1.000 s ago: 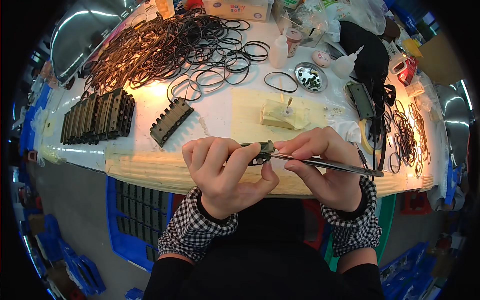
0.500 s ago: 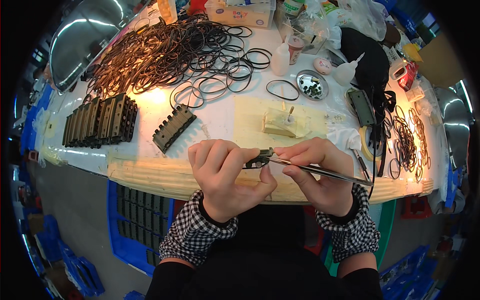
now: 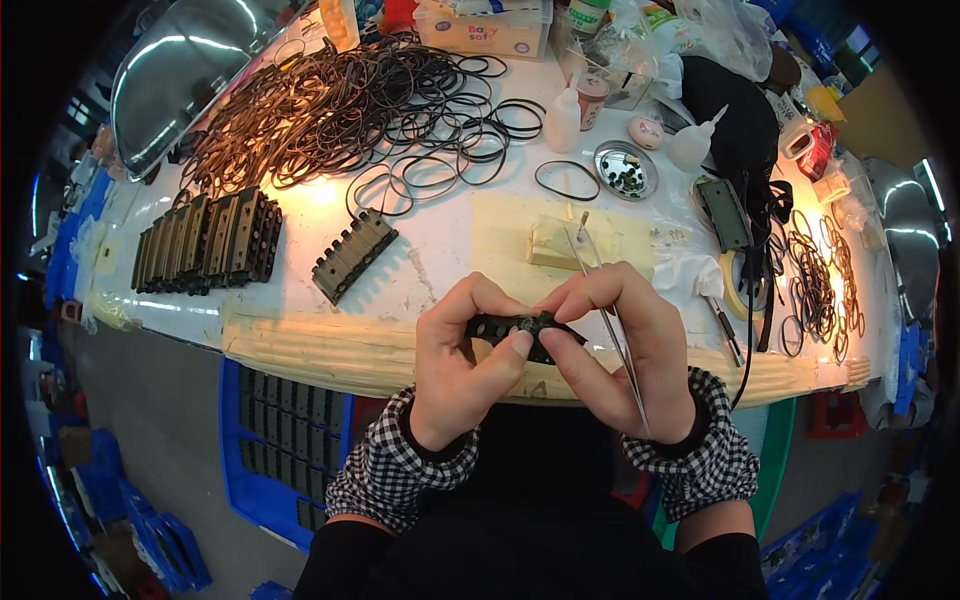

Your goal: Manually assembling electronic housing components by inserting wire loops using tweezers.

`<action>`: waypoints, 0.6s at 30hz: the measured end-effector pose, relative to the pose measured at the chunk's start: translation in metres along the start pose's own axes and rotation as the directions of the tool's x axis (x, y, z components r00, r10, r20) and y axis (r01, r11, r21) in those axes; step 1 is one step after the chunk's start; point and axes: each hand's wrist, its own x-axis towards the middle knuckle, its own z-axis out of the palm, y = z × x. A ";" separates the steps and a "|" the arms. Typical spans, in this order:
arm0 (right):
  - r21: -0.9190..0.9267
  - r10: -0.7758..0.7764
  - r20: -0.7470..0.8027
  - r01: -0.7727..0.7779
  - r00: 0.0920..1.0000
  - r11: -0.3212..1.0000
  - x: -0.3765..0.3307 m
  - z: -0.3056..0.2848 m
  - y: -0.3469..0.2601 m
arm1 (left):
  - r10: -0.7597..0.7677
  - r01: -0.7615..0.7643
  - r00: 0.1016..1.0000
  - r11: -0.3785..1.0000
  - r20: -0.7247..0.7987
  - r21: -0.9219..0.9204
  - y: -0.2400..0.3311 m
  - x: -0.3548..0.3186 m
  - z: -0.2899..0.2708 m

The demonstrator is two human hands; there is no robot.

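Close over the table's front edge, my left hand (image 3: pixel 458 365) pinches a small dark rail-shaped part (image 3: pixel 490 328) with round holes along its side. From the other end my right hand (image 3: pixel 645 345) grips the same part between thumb and fingertips. Metal tweezers (image 3: pixel 627 367) also rest in my right hand, lying across the palm with their tips pointing away from me. Both thumbs press near the middle of the part, so what lies under them is hidden. Beyond my hands sits a yellowish block (image 3: pixel 560 243) with a thin stick in it.
At left stand a row of green-brown ridged parts (image 3: pixel 205 240) and a separate group (image 3: pixel 355 258). A heap of black rubber rings (image 3: pixel 330 110) spreads behind. A metal dish (image 3: pixel 626 170) holds small dark pieces. Below the table, a blue crate (image 3: pixel 232 470) holds more dark parts.
The tweezers have swung from lying sideways at the part to pointing away in my right palm. Both hands now pinch the part, which shows its holed side; my left hand shifted right.
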 end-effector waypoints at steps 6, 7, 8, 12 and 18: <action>-0.019 0.026 0.063 -0.025 0.998 1.000 -0.001 -0.003 0.003 | 0.097 -0.073 0.993 0.953 -0.069 0.294 0.000 -0.003 0.002; -0.034 0.024 0.080 -0.022 0.997 0.999 -0.001 -0.004 0.004 | 0.137 -0.107 0.989 0.934 -0.064 0.342 0.000 -0.003 0.002; -0.021 0.007 0.067 -0.006 0.998 1.000 -0.002 -0.003 0.005 | 0.175 -0.140 0.983 0.911 -0.057 0.388 0.001 -0.003 0.002; -0.023 -0.067 0.029 0.068 0.997 0.997 -0.003 -0.001 0.008 | 0.305 -0.251 0.952 0.794 -0.006 0.554 0.006 0.001 0.001; -0.137 -0.056 0.168 0.080 0.984 0.987 0.000 -0.020 0.006 | 0.367 -0.397 0.908 0.602 0.202 0.693 0.018 0.008 -0.007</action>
